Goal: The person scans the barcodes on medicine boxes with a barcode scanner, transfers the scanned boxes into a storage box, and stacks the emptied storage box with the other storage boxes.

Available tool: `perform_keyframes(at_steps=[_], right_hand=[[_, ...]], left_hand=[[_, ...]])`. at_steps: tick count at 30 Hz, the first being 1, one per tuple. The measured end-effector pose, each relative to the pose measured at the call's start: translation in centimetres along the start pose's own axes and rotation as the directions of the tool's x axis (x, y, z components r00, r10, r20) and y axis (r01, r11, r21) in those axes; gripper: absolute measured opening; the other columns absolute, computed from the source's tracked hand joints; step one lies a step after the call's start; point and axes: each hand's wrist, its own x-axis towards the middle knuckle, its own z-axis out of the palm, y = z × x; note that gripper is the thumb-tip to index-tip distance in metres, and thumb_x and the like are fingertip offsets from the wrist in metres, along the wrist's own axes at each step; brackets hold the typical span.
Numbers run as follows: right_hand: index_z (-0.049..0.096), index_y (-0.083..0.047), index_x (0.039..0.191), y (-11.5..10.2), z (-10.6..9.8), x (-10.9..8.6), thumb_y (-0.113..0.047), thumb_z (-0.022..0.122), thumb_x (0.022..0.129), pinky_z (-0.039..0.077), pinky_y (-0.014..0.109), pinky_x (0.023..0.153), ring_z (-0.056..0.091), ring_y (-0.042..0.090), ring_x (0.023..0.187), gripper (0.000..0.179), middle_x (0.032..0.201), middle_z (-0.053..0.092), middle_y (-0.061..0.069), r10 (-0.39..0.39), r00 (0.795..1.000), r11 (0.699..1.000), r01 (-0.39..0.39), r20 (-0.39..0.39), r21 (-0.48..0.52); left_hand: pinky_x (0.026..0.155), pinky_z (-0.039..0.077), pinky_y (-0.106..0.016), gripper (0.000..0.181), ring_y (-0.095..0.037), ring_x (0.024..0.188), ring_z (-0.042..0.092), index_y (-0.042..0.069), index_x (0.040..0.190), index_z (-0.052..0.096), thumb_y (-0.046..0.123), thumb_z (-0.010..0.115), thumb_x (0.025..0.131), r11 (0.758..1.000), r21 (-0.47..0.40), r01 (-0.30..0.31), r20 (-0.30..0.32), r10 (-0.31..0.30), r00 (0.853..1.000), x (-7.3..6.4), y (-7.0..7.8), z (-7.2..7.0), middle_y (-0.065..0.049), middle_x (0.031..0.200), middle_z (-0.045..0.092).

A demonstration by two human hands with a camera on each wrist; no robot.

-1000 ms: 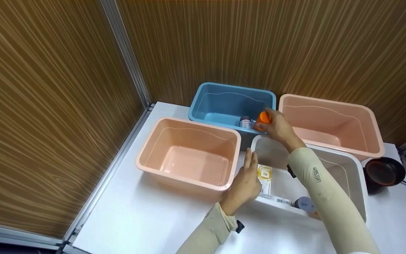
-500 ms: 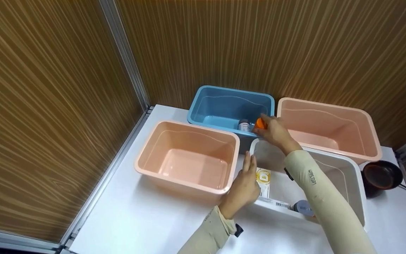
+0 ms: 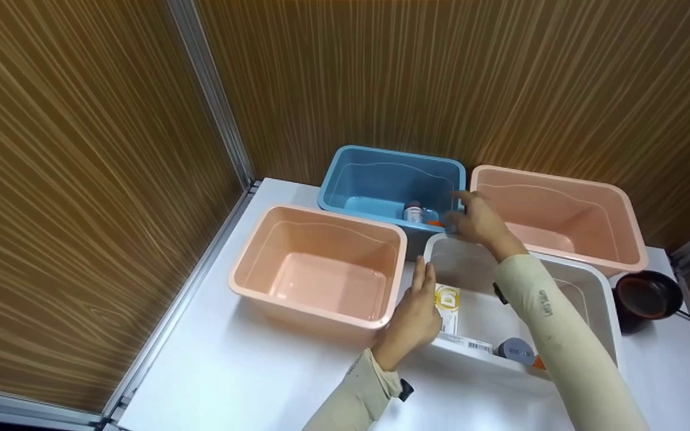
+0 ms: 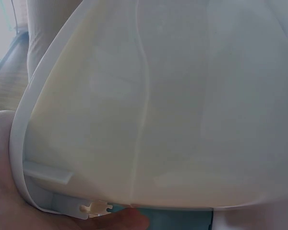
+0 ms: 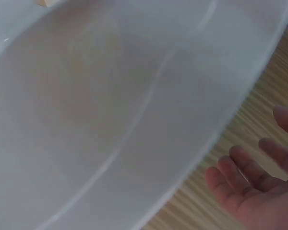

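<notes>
My right hand (image 3: 478,222) hangs over the near right corner of the blue bin (image 3: 357,215), fingers spread and holding nothing. In the right wrist view its fingers (image 5: 247,165) are loosely apart beyond the white bin's rim. Below it, the orange bottle (image 3: 435,223) lies in the blue bin, mostly hidden by the near wall, beside a dark-capped bottle (image 3: 413,214) with a white label. My left hand (image 3: 415,323) rests along the outside of the white bin (image 3: 601,299) at its left end, fingers straight. Its palm and fingers (image 4: 120,221) lie against the rim in the left wrist view.
Inside the white bin are a yellow-and-white D3 box (image 3: 447,305), a white carton (image 3: 465,343), a grey-capped container (image 3: 516,351) and an orange item (image 3: 538,362). Peach bins stand at left (image 3: 315,320) and back right (image 3: 629,239). A black round device (image 3: 647,296) with a cable sits at far right.
My right hand has let go of the orange bottle in the blue bin and drawn back slightly to the right, fingers spreading. The left hand stays at the white bin.
</notes>
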Motion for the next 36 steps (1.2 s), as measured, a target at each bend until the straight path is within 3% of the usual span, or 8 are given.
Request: perform_keyframes(at_steps=[6,14,22,25,27,31,33,36], right_hand=[[0.049,-0.003,0.134,0.5,-3.0,-2.5,-0.021,0.058,0.093,0.038,0.057,0.093,0.045,0.041,0.118,0.046,0.134,0.044,0.023,-0.025,0.996,1.000,0.026,-0.084,0.017],[0.055,-0.007,0.129,1.4,-5.0,-7.5,-0.025,0.061,0.092,0.042,0.054,0.090,0.049,0.036,0.113,0.041,0.128,0.052,0.016,-0.100,0.980,0.995,0.099,-0.172,-0.012],[0.062,-0.002,0.119,2.9,-5.3,-12.2,-0.011,0.067,0.088,0.050,0.044,0.080,0.059,0.027,0.097,0.033,0.111,0.062,0.014,-0.303,0.919,0.951,0.307,-0.252,-0.024],[0.063,-0.004,0.120,3.7,-4.7,-13.4,-0.010,0.068,0.087,0.050,0.030,0.081,0.060,0.025,0.097,0.034,0.113,0.063,0.010,-0.325,0.926,0.942,0.335,-0.191,0.017],[0.062,-0.007,0.122,4.4,-4.3,-14.1,-0.015,0.068,0.088,0.047,0.022,0.082,0.060,0.024,0.098,0.036,0.116,0.062,0.008,-0.303,0.947,0.948,0.311,-0.108,0.072],[0.058,-0.011,0.128,5.8,-3.4,-14.9,-0.024,0.067,0.088,0.047,0.024,0.085,0.058,0.028,0.105,0.043,0.122,0.060,0.007,-0.269,0.960,0.952,0.251,0.082,0.177],[0.055,-0.009,0.132,6.4,-3.0,-15.0,-0.025,0.068,0.088,0.048,0.028,0.085,0.055,0.032,0.109,0.049,0.126,0.057,0.010,-0.278,0.940,0.943,0.229,0.197,0.241],[0.049,-0.005,0.136,7.1,-2.5,-15.0,-0.024,0.068,0.087,0.048,0.032,0.085,0.051,0.038,0.114,0.056,0.132,0.053,0.014,-0.315,0.871,0.933,0.211,0.376,0.293]], left_hand=[[0.058,0.041,-0.015,0.082,-0.015,0.108,0.054,0.004,0.151,0.017,-0.004,0.058,0.080,1.000,-0.002,0.016,0.023,-0.016,1.000,0.1,0.1,0.0,-0.004,0.158,-0.006],[0.065,0.043,-0.016,0.078,-0.016,0.115,0.050,0.006,0.151,0.015,-0.003,0.055,0.084,0.999,-0.010,0.034,0.043,-0.034,0.999,0.2,0.1,0.0,-0.002,0.157,-0.009],[0.079,0.045,-0.020,0.075,-0.017,0.123,0.045,0.005,0.151,0.015,-0.001,0.053,0.086,1.000,-0.021,0.018,0.035,-0.017,0.999,0.1,0.1,0.1,-0.005,0.158,-0.008],[0.078,0.045,-0.020,0.076,-0.016,0.122,0.045,0.003,0.151,0.014,-0.001,0.053,0.085,1.000,-0.027,0.001,0.030,0.000,1.000,0.2,0.0,0.0,-0.006,0.157,-0.007],[0.077,0.045,-0.019,0.077,-0.015,0.120,0.046,0.003,0.151,0.015,-0.002,0.054,0.085,1.000,-0.031,-0.002,0.028,0.003,1.000,0.2,-0.1,0.0,-0.006,0.158,-0.007],[0.073,0.044,-0.017,0.077,-0.014,0.119,0.047,0.004,0.151,0.015,-0.002,0.054,0.085,1.000,-0.029,-0.007,0.029,0.008,1.000,0.3,-0.2,-0.1,-0.004,0.158,-0.008],[0.070,0.044,-0.016,0.077,-0.014,0.118,0.048,0.004,0.151,0.014,-0.003,0.054,0.085,1.000,-0.029,-0.010,0.032,0.011,0.999,0.3,-0.2,-0.1,-0.004,0.158,-0.007],[0.070,0.044,-0.015,0.077,-0.015,0.118,0.048,0.004,0.151,0.014,-0.003,0.053,0.085,0.999,-0.030,-0.016,0.034,0.017,0.999,0.2,-0.2,-0.1,-0.005,0.158,-0.007]])
